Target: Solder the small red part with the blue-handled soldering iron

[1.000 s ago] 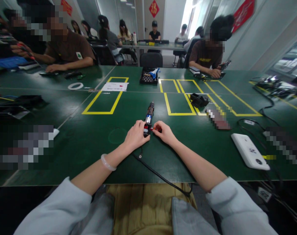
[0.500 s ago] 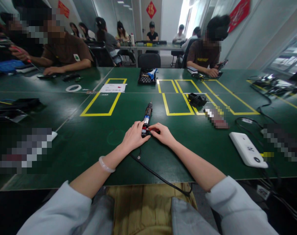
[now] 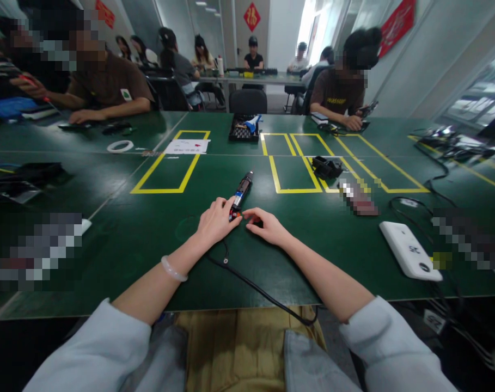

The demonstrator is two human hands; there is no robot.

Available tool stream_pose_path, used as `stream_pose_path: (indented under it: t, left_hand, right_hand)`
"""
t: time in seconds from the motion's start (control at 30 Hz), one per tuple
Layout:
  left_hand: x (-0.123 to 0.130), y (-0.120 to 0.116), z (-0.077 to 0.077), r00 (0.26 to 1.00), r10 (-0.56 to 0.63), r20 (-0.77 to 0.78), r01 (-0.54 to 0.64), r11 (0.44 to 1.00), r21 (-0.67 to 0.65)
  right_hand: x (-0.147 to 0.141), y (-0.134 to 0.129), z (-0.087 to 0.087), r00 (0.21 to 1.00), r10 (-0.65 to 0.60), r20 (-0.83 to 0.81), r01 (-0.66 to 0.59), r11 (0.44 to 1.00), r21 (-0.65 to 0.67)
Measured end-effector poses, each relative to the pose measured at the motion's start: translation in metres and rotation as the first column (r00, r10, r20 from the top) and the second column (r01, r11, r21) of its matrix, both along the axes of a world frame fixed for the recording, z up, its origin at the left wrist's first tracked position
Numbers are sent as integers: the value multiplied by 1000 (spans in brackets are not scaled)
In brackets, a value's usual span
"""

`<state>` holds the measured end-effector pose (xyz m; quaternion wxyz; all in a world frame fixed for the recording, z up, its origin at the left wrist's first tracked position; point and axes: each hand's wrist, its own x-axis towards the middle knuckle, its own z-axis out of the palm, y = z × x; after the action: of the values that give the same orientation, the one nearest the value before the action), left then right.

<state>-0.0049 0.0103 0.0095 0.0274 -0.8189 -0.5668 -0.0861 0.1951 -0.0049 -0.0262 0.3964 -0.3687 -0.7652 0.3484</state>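
Note:
On the green table lies what looks like a corded electric screwdriver, its dark nose pointing away from me and a blue and silver cylinder exposed midway. My left hand is closed over its near end. Small red and orange parts show by the left thumb; the rest of that end is hidden. Just to the right is my right hand, fingers curved with a gap between thumb and forefinger, nothing visible in it. A black cord with a small ring-ended lead runs from under my left hand over the table edge.
Yellow tape outlines mark the table. Further off stand a black tray and a black part. At right lie a white power bank and cables. People sit across the table, one handling a red-handled tool.
The screwdriver has tilted, its near end shifting left with my left hand. My right hand has come away from it, leaving a small gap.

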Motion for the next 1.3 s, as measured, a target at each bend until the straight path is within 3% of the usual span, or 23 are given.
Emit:
stream_pose_path:
  t: [0.17, 0.33, 0.57, 0.73, 0.83, 1.13, 1.2, 1.3]
  left_hand:
    - [-28, 18, 1, 996, 89, -2, -89, 996, -22]
    - [-76, 45, 0, 972, 234, 35, -231, 970, -80]
    - [-157, 77, 0, 886, 461, 43, -455, 884, -110]
    - [-190, 78, -1, 807, 591, 19, -590, 807, -39]
    - [-193, 75, -2, 784, 620, 27, -620, 784, 9]
    - [-173, 68, 4, 812, 581, 53, -582, 801, 141]
    - [-164, 66, 6, 841, 526, 128, -541, 822, 176]
    - [-135, 62, 6, 888, 324, 325, -367, 927, 80]
  right_hand:
    - [3, 3, -3, 1000, -14, 7, 14, 1000, -22]
    - [3, 2, -1, 1000, -13, 9, 13, 999, -44]
    - [3, 3, -3, 1000, -6, 18, 7, 998, -55]
    - [3, 3, -2, 1000, -7, 28, 9, 998, -59]
    - [3, 3, -2, 1000, -4, 29, 6, 998, -60]
    - [3, 4, -5, 999, 0, 38, 2, 999, -52]
    - [3, 4, -5, 999, 3, 44, -1, 999, -49]
    - [3, 4, -6, 999, 1, 50, 2, 999, -54]
